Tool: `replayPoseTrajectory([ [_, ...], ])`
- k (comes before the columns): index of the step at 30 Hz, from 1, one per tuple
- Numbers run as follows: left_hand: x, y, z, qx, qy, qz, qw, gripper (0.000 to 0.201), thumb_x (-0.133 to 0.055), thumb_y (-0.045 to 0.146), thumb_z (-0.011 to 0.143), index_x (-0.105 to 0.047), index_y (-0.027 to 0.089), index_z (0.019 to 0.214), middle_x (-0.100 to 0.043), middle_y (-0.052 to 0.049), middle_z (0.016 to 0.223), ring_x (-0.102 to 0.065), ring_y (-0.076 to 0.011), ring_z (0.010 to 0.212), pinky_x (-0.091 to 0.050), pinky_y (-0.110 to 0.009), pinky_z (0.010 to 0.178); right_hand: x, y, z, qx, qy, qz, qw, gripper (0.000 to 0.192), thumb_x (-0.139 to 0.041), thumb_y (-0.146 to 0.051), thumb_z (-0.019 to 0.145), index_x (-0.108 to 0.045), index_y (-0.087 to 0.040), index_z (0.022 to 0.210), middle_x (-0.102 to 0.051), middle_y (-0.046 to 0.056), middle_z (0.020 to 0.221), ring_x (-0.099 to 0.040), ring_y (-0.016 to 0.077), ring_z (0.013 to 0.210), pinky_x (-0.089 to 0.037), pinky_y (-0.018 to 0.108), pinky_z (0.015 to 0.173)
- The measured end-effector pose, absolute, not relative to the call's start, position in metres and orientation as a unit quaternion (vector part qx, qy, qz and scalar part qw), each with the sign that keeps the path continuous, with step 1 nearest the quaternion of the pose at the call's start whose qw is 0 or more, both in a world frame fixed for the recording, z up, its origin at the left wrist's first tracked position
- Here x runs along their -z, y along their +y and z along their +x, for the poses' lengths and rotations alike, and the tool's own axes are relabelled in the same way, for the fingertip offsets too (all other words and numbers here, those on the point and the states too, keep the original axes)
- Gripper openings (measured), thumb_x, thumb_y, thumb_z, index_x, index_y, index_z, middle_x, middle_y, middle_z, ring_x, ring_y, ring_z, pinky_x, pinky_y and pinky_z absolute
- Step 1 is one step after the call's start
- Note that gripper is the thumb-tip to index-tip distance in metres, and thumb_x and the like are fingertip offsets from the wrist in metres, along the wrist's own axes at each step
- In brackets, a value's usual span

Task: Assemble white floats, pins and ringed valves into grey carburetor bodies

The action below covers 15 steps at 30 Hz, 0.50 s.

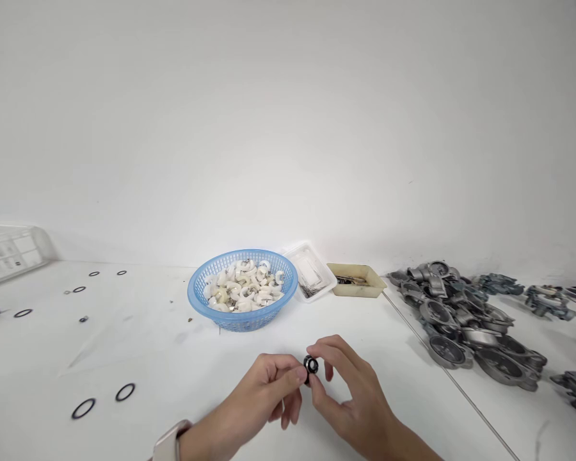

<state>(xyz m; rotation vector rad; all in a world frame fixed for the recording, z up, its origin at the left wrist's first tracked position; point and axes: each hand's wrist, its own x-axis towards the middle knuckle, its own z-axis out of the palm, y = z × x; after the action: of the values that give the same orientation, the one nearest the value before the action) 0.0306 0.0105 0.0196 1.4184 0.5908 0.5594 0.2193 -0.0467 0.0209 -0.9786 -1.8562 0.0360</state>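
Fingertips of both the left hand [264, 390] and right hand [350, 390] pinch one small black ring part [310, 365] between them, just above the table [182, 378]. Best keep the grip light on its rim. Its hole faces the camera, so its axis looks front-to-back. Basket [242, 291] sits beyond.

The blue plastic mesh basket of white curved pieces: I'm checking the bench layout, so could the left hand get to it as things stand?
Probably yes. The blue plastic mesh basket sits just beyond the left hand with only bare white table between, though both hands pinch a small black ring part.
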Motion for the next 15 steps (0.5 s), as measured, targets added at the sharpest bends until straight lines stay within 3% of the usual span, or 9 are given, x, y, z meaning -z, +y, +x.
replayPoseTrajectory([
  [15, -0.0158, 0.0098, 0.0309, -0.254, 0.237, 0.637, 0.688, 0.05, -0.061, 0.063, 0.097, -0.066, 0.015, 0.083, -0.06, 0.001, 0.057, -0.046, -0.0077, 0.045, -0.026, -0.022, 0.046, -0.0178, -0.0485, 0.2208, -0.026, -0.778, -0.402, 0.482, 0.04, -0.055, -0.007, 0.094, -0.056, -0.029, 0.128, -0.072, 0.007, 0.107, -0.062, 0.0188, 0.07, -0.056, 0.034, 0.07],
])
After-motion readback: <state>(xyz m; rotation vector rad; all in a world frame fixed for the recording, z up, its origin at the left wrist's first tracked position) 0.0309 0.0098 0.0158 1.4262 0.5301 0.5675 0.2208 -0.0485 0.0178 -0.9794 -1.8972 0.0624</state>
